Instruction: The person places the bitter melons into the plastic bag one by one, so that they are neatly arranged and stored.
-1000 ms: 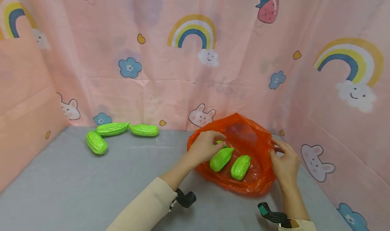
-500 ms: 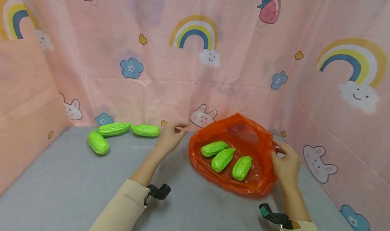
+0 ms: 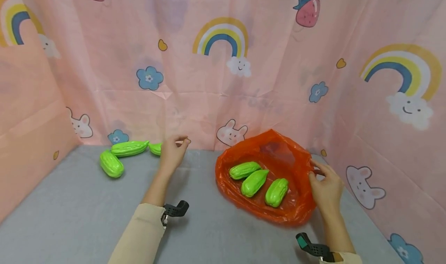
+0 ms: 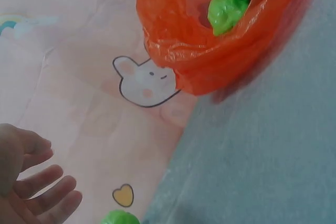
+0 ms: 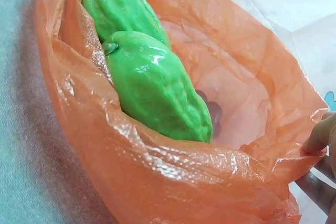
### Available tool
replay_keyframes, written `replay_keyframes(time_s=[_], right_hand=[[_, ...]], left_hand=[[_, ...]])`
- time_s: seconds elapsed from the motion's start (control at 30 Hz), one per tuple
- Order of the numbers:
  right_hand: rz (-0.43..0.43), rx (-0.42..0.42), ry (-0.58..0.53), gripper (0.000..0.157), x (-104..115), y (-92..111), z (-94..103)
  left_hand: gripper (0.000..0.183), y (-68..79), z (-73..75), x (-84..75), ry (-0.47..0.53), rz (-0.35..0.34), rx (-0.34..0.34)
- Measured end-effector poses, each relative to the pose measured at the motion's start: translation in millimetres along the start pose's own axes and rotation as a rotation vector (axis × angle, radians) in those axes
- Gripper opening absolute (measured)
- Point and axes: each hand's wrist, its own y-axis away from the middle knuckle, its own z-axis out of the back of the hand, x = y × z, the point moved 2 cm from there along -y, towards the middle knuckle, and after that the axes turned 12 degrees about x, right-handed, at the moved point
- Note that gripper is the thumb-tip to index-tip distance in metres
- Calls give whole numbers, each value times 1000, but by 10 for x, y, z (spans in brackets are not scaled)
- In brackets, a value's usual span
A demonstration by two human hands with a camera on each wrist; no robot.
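Observation:
An orange-red plastic bag [image 3: 223, 179] stands with its mouth wide on the right of the table. Inside it lie three glossy green bitter gourds [image 3: 276, 192], side by side. My right hand [image 3: 326, 184] pinches the bag's right rim between thumb and fingers; the right wrist view shows the fingertips [image 5: 317, 135] on the film. At the back, my left hand [image 3: 171, 153] is in front of a bitter gourd [image 3: 155, 149], covering most of it. In the left wrist view the left fingers [image 4: 50, 195] are spread and hold nothing.
Two more bitter gourds, one lying lengthwise [image 3: 129, 148] and one slanted [image 3: 111, 164], rest at the back left. A pink patterned curtain [image 3: 195, 105] rises along the back and sides of the grey tabletop [image 3: 76, 217].
My left hand has come out of the bag and moved left to the rightmost loose gourd. A gourd it partly hid now shows fully in the bag. The right hand keeps its place.

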Motion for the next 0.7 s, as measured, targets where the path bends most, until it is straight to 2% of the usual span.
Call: replay_keyframes(time_s=[0.27, 0.57, 0.7], right_hand=[[38, -12, -10, 34, 13, -3, 13], [23, -15, -7, 35, -8, 9, 39], [19, -22, 9, 34, -12, 2, 50]], left_hand=[[35, -16, 70, 228, -45, 86, -103], [35, -30, 192, 471, -71, 131, -357], [36, -10, 183, 545, -27, 165, -390]])
